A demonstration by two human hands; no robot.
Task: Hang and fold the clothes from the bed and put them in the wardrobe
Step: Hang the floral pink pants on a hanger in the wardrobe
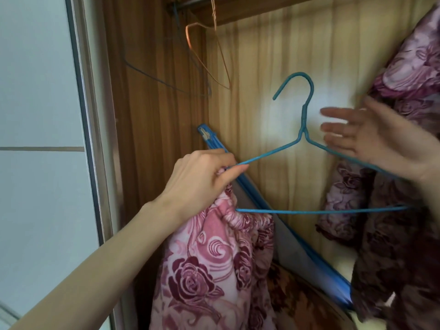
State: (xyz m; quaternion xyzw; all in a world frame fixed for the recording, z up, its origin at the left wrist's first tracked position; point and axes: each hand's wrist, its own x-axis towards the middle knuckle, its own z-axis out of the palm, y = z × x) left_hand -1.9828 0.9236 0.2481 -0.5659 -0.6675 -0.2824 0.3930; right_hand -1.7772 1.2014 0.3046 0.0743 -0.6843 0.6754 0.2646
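Observation:
A blue wire hanger (pixel 303 129) is held up inside the wardrobe, hook upward. My left hand (pixel 202 177) pinches its left shoulder together with the gathered waistband of a pink rose-patterned garment (pixel 214 270) that hangs down from there. My right hand (pixel 371 139) is at the hanger's right shoulder, fingers straight and spread, slightly blurred; the wire runs past its palm. More of the same rose-patterned cloth (pixel 392 234) drapes at the right, darker in shadow.
The wardrobe rail (pixel 190 3) runs across the top, with an orange wire hanger (pixel 209 55) and a dark wire hanger (pixel 154 75) on it. A blue-edged flat object (pixel 273 222) leans against the wooden back panel. A white sliding door (pixel 40 139) stands at the left.

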